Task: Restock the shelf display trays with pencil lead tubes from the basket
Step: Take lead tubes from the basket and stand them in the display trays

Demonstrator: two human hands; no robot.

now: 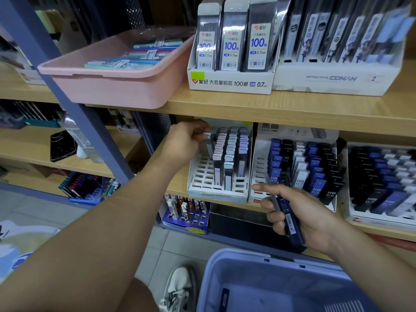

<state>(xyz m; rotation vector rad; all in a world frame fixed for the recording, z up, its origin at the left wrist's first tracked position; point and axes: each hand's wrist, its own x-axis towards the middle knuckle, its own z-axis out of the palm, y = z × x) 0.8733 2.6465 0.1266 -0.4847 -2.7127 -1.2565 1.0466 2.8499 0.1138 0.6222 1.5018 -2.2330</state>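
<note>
Wooden shelf [176, 188] carries white display trays [202, 176].

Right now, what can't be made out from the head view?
All head view.
Basket: bottom edge cuts it off; stock left unknown.
Dark tubes in right hand: fingers cover them; count unclear.
Left hand grip on grey tube: knuckles hide the fingertips.
White tray tube labels: too small, blurred.

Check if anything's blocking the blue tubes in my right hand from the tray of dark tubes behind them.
Nothing visible does. The right hand holds the blue tubes just in front of that tray, whose left slots are empty.
</note>
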